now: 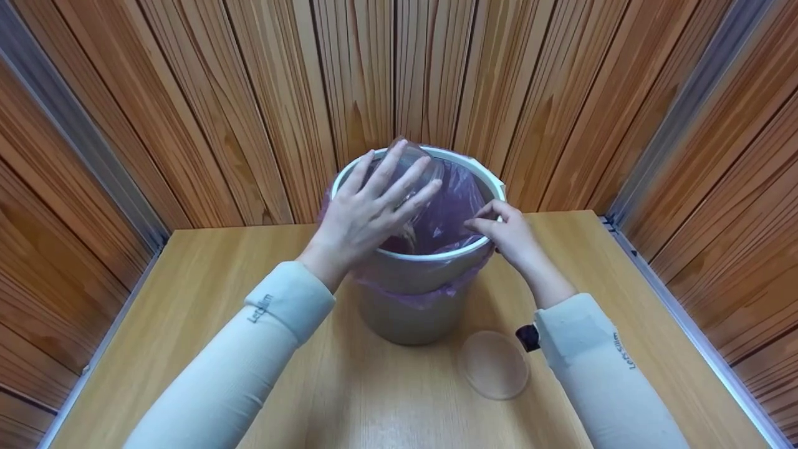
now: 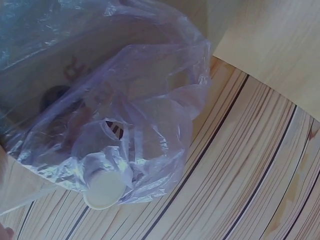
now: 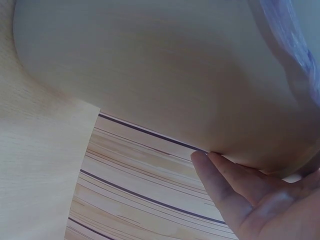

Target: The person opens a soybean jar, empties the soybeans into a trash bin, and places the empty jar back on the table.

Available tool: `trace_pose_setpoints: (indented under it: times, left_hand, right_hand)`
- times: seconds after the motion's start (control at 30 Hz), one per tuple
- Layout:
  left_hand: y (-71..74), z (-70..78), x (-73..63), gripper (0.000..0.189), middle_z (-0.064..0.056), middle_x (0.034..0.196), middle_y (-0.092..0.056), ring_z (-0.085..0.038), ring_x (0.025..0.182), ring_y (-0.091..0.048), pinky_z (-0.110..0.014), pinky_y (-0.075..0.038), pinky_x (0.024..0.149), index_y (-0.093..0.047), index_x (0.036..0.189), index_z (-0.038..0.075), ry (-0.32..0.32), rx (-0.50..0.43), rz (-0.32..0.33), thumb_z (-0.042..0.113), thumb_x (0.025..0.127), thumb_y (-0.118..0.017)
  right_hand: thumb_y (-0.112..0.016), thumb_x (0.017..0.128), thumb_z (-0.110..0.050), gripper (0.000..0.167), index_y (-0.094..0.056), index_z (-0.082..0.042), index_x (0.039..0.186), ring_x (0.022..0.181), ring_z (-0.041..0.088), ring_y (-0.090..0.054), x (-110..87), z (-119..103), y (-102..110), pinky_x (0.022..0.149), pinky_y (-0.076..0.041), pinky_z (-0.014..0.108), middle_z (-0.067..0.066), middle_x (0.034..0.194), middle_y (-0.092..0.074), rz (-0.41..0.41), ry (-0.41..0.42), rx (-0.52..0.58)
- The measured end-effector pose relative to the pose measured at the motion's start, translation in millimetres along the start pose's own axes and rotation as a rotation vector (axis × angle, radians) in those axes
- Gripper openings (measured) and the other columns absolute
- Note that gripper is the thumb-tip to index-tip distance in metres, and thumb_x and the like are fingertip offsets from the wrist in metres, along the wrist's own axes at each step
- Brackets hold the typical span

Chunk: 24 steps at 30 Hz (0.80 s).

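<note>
A pale trash bin [image 1: 411, 321] stands on the table, lined with a translucent purple bag [image 1: 455, 196] folded over its rim. Over the bin's mouth, my left hand [image 1: 365, 215] holds a clear plastic container [image 1: 408, 157] tilted, fingers spread across it and thumb hidden. A clear edge of this container [image 2: 30, 202] shows at the lower left of the left wrist view. My right hand [image 1: 505, 234] grips the bin's right rim, some fingers inside and others along the outer wall [image 3: 150, 75]. Something pale and thin shows inside the bag below the left fingers.
A round clear lid [image 1: 495, 365] lies flat on the wooden table [image 1: 249, 280], in front of the bin and near the right sleeve. Wood-panelled walls [image 1: 355, 56] rise behind and on both sides. A dark object [image 1: 527, 337] sits at the right cuff.
</note>
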<state>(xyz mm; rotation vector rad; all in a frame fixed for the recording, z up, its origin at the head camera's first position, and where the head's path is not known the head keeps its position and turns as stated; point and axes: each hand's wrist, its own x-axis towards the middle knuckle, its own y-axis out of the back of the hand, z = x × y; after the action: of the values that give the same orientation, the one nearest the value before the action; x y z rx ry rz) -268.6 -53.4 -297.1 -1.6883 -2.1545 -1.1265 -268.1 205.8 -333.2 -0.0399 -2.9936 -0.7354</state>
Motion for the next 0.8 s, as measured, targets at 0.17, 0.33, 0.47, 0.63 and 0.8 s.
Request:
trace_pose_setpoints:
  times: [0.17, 0.33, 0.47, 0.63, 0.8]
  left_hand:
    - [1.1, 1.0, 0.5, 0.078, 0.001, 0.161, -0.029, -0.028, 0.147, -0.031, -0.045, -0.034, 0.117, -0.022, 0.156, 0.034, -0.022, 0.015, -0.011, 0.024, 0.093, -0.067]
    - [1.8, 4.3, 2.5, 0.070, 0.000, 0.159, -0.034, -0.027, 0.145, -0.036, -0.044, -0.037, 0.115, -0.028, 0.154, 0.031, -0.003, 0.053, 0.014, 0.030, 0.094, -0.064]
    - [2.0, 5.7, 4.4, 0.068, 0.000, 0.157, -0.037, -0.026, 0.144, -0.038, -0.044, -0.040, 0.113, -0.030, 0.154, 0.030, 0.015, 0.076, 0.020, 0.031, 0.095, -0.063]
    - [1.4, 5.0, 5.5, 0.068, 0.002, 0.158, -0.035, -0.026, 0.145, -0.036, -0.044, -0.038, 0.115, -0.029, 0.154, 0.032, -0.040, 0.063, 0.024, 0.019, 0.095, -0.061]
    - [0.1, -0.7, 8.0, 0.073, 0.001, 0.159, -0.033, -0.027, 0.145, -0.036, -0.044, -0.037, 0.115, -0.029, 0.154, 0.031, -0.082, 0.049, 0.070, 0.019, 0.092, -0.064]
  right_hand:
    - [-0.067, 0.089, -0.024, 0.017, -0.061, -0.009, 0.095, 0.078, 0.012, -0.047, -0.3, 0.6, -0.5, 0.062, -0.043, 0.027, 0.000, 0.092, -0.052, -0.004, -0.010, 0.006]
    - [-0.067, 0.088, -0.024, 0.017, -0.062, -0.008, 0.094, 0.077, 0.012, -0.047, -1.4, 1.4, 0.9, 0.062, -0.043, 0.027, 0.000, 0.091, -0.052, 0.005, -0.006, 0.005]
    - [-0.065, 0.089, -0.023, 0.016, -0.061, -0.008, 0.093, 0.081, 0.013, -0.050, -0.3, 1.9, 1.4, 0.064, -0.044, 0.026, 0.000, 0.092, -0.053, 0.010, -0.005, 0.012]
    - [-0.066, 0.088, -0.022, 0.015, -0.061, -0.009, 0.091, 0.075, 0.011, -0.049, 1.8, 2.8, 1.0, 0.061, -0.043, 0.025, -0.002, 0.088, -0.053, 0.012, 0.006, 0.025]
    - [-0.066, 0.089, -0.021, 0.015, -0.061, -0.008, 0.093, 0.075, 0.011, -0.048, 0.4, 5.3, 0.1, 0.060, -0.043, 0.026, -0.001, 0.088, -0.051, 0.007, 0.008, 0.022]
